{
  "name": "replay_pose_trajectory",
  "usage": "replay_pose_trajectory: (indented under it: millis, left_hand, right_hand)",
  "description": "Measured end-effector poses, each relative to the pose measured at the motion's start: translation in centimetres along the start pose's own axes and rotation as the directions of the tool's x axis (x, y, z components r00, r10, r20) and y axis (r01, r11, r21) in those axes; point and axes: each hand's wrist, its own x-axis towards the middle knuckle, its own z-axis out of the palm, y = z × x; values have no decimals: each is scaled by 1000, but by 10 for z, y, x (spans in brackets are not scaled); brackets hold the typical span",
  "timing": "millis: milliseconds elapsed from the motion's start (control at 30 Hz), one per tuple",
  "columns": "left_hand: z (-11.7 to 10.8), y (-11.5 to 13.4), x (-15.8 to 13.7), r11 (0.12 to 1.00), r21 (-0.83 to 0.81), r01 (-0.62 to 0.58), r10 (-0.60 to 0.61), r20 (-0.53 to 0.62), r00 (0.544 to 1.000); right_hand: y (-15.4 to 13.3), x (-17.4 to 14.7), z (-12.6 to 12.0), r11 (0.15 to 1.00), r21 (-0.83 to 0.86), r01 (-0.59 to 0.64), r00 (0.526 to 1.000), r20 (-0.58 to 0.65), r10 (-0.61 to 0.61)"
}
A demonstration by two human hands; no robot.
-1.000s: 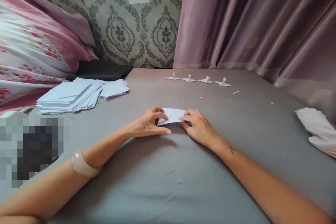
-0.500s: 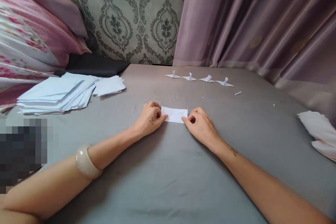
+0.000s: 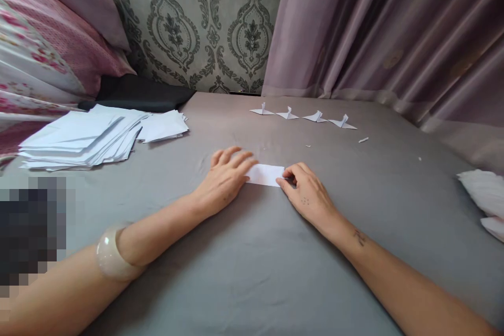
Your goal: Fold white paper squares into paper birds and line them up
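Observation:
A folded white paper strip lies on the grey cloth surface between my two hands. My left hand rests at the strip's left end with its fingers stretched out and apart, the fingertips partly over the paper. At the other end, my right hand pinches the strip's right edge between thumb and bent fingers. Farther back, several folded paper birds stand in a row, wings spread and necks up.
Loose stacks of white paper sheets and smaller sheets lie at the left, before a black cloth. Small paper scraps are scattered right of centre. A white bundle sits at the right edge. Purple curtains hang behind.
My left hand has let go of its pinch and spread its fingers over the strip's left end. My right hand keeps its pinch. The view has shifted slightly.

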Motion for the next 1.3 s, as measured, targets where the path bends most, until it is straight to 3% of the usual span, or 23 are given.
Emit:
replay_pose_trajectory:
  millis: [67,100,200,433,600,800,967,1100,1200,1300]
  left_hand:
    - [0,2,2,984,-72,-165,174,146,974]
    - [1,2,3,974,-122,-189,212,212,954]
    - [4,-1,3,973,-192,-129,182,287,940]
    - [0,-2,-8,999,-39,-36,43,210,977]
    - [-10,3,-10,984,155,-89,54,216,975]
    - [-13,14,-1,945,300,-129,64,218,974]
    - [-7,11,10,931,325,-166,121,153,981]
    - [-4,7,21,933,285,-221,193,122,974]
    - [-1,11,26,938,211,-276,238,187,953]
    - [2,18,27,962,141,-234,208,178,962]
  right_hand:
    - [-2,0,2,989,-22,148,989,6,-148]
    - [-2,-1,3,974,-23,224,974,20,-224]
    - [0,-2,3,939,-15,344,936,82,-342]
    - [9,-11,-11,927,-182,329,936,195,-294]
    - [4,-21,-16,875,-302,379,917,247,-312]
    - [6,-20,-18,892,-282,352,927,238,-290]
    - [5,-14,-16,943,-258,212,976,111,-190]
    - [1,-14,-7,955,-252,156,987,8,-159]
    - [1,-13,-3,969,-224,103,992,-53,-118]
    - [3,-11,-3,988,-146,43,990,-124,-61]
